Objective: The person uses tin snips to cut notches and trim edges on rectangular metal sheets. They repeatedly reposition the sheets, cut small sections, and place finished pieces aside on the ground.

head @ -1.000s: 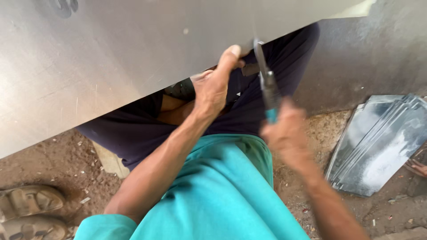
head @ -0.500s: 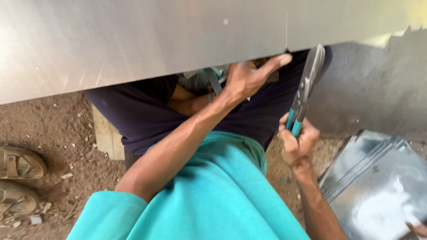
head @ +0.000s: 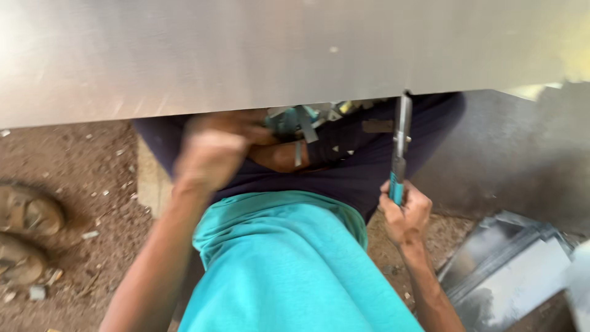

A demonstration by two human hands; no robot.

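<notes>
**One sheet, one pair of snips**

One large metal sheet spans the top. The right hand grips one pair of snips — blades at the sheet's lower edge. The left hand is blurred — grip unclear. Two sandals lie on dirt, a stack of sheets at right.

Worn sandals on the dirt floor at left; stacked metal sheets (shiny, overlapping) at lower right.

I see my bare forearms, a turquoise garment over my lap, dark navy trousers just beyond that turquoise cloth.
</notes>
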